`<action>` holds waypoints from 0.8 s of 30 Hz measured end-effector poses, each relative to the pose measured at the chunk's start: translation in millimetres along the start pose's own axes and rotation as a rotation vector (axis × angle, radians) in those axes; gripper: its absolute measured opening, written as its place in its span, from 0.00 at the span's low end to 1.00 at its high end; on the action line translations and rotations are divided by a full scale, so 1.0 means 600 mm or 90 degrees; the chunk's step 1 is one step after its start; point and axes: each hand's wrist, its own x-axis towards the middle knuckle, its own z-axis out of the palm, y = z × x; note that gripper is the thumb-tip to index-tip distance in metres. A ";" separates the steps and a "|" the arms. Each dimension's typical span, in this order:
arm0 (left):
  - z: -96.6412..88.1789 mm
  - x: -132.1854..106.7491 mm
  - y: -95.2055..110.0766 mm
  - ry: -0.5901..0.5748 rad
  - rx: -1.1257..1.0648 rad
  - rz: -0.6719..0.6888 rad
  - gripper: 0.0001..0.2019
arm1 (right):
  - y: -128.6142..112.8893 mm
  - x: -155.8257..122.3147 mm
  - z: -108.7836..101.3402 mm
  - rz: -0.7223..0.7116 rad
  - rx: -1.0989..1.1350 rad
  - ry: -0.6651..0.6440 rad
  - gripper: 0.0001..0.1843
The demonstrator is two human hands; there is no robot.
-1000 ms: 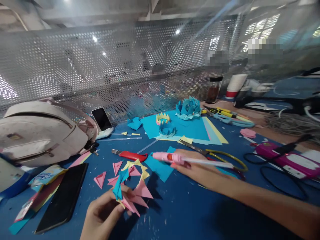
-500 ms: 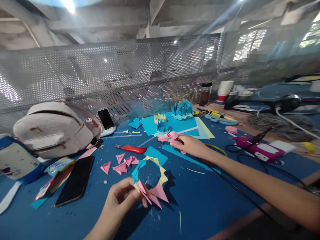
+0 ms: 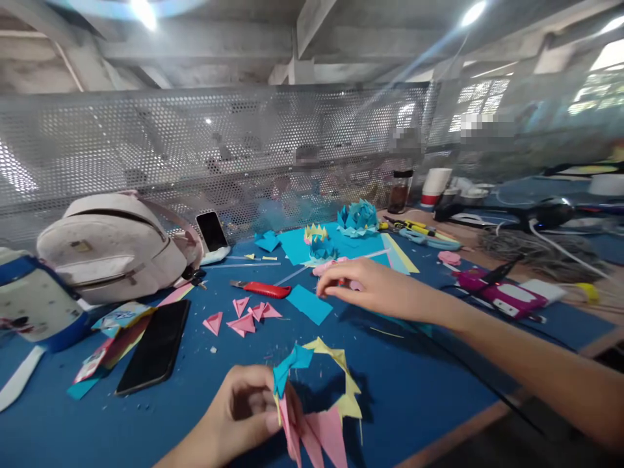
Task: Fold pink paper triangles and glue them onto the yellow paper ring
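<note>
Between the fingers and thumb of my left hand (image 3: 246, 406) is a ring of folded paper pieces (image 3: 325, 430), blue, yellow and pink, gripped at its pink and blue side. My right hand (image 3: 368, 286) is over the table with its fingers apart and slightly bent, holding nothing. Just behind it lies the pink glue gun (image 3: 332, 265), partly hidden by the hand. A blue paper rectangle (image 3: 311, 305) is close to the right fingertips. Several folded pink paper triangles (image 3: 244, 323) lie left of it, near a red utility knife (image 3: 267, 290).
Blue paper lotus flowers (image 3: 358, 218) stand on sheets at the back. A white backpack (image 3: 112, 253), a black phone (image 3: 153, 348) and a blue-white container (image 3: 36, 299) are on the left. Right are a purple device (image 3: 502, 292), cables and pliers (image 3: 429, 237). A perforated screen (image 3: 273, 130) runs behind.
My right hand has let go of the glue gun and come forward and left of it, toward the blue rectangle. My left hand has brought the paper ring lower and nearer.
</note>
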 end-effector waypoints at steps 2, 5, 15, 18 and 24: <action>-0.002 0.000 -0.002 0.006 -0.053 -0.008 0.16 | -0.009 0.056 0.021 -0.063 0.080 -0.086 0.10; -0.003 0.002 -0.006 0.022 -0.123 0.009 0.14 | -0.024 0.144 0.066 -0.169 0.064 -0.207 0.10; -0.008 -0.004 -0.020 0.015 -0.156 0.000 0.13 | -0.052 0.315 0.178 -0.215 -0.040 -0.407 0.16; -0.007 -0.003 -0.015 0.019 -0.153 -0.010 0.14 | -0.050 0.315 0.180 -0.217 -0.023 -0.433 0.16; -0.006 0.003 -0.008 0.035 -0.159 -0.007 0.15 | -0.036 0.279 0.147 -0.233 0.088 -0.360 0.08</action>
